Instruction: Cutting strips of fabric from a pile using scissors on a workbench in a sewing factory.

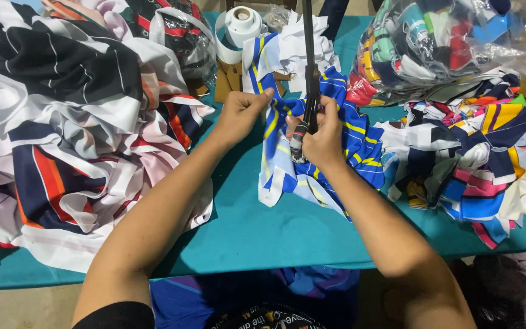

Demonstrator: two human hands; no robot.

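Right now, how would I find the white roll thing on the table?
Start at the teal table and look to its far edge, between the big pile of striped cloth and the blue-and-yellow striped cloth in the person's hands. The white roll stands there, the only round, plain white thing among stripes.

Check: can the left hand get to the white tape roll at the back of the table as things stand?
Probably yes. The left hand only pinches the blue striped fabric; the white tape roll sits just beyond it, uncovered, with nothing between.

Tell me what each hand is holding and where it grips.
Left hand pinches the blue striped cloth at its upper edge; right hand grips a dark tool by its handle.
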